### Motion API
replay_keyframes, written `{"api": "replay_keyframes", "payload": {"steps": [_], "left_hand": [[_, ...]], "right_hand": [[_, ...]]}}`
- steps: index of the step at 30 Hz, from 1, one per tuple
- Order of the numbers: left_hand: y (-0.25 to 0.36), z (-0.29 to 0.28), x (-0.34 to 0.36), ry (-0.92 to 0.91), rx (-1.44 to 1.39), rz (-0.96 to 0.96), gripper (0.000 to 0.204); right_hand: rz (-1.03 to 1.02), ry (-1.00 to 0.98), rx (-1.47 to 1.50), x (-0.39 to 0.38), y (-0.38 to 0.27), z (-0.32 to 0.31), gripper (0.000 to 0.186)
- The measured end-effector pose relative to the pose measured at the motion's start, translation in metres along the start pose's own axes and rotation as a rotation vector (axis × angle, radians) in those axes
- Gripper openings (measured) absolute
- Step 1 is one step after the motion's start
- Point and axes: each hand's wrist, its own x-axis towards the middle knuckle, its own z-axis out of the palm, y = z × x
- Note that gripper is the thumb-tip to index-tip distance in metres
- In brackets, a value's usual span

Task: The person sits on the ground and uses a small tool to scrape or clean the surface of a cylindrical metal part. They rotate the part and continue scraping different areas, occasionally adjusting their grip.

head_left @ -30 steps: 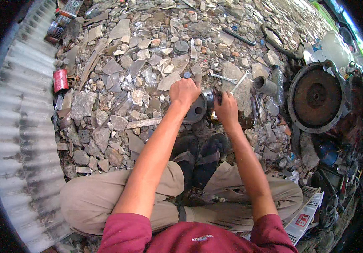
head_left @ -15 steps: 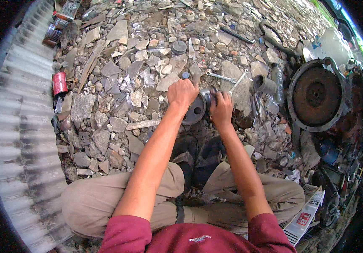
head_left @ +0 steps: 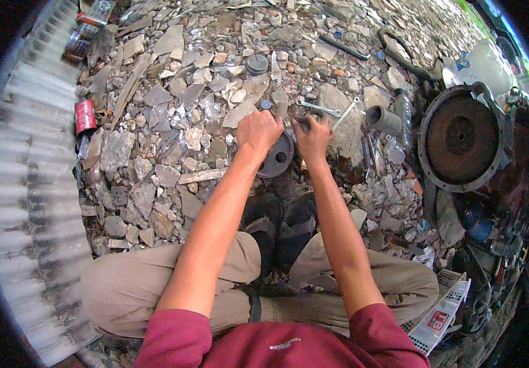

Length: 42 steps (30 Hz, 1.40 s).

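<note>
A round dark-grey metal part with holes in its face (head_left: 277, 161) lies on the rubble beyond my feet. My left hand (head_left: 258, 132) is closed in a fist over its far left side; whatever the fingers grip is hidden beneath. A short brownish cylindrical piece (head_left: 281, 110) pokes out just beyond that fist. My right hand (head_left: 315, 136) is at the part's right side, with its fingers curled together. Something dark shows at those fingertips, too small to name. Two wrenches, a combination one (head_left: 318, 107) and a paler one (head_left: 345, 114), lie just past my right hand.
Broken stone covers the ground. To the right are a large round metal housing (head_left: 461, 138), a short pipe piece (head_left: 384, 121), a plastic bottle (head_left: 403, 116) and a white crate (head_left: 439, 311). Corrugated sheeting (head_left: 37, 196) runs along the left, near a red can (head_left: 85, 117).
My right hand has shifted left and slightly away, its fingers curling in more. The dark cylindrical side of the metal part, visible earlier beside my right hand, no longer shows.
</note>
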Motion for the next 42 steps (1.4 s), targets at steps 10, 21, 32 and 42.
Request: {"api": "replay_keyframes", "payload": {"steps": [10, 21, 32, 42], "left_hand": [[0.001, 0.002, -0.001, 0.060, 0.033, 0.028, 0.045], [-0.003, 0.003, 0.000, 0.077, 0.048, 0.033, 0.045], [-0.005, 0.001, -0.001, 0.044, 0.020, 0.016, 0.049], [-0.004, 0.000, 0.000, 0.041, 0.023, -0.011, 0.046]], "right_hand": [[-0.052, 0.136, 0.175, -0.024, 0.017, 0.012, 0.031], [-0.048, 0.097, 0.212, -0.045, 0.014, 0.009, 0.028], [-0.089, -0.005, 0.115, -0.038, 0.012, 0.007, 0.026], [-0.037, -0.058, 0.105, -0.041, 0.009, -0.008, 0.035]]}}
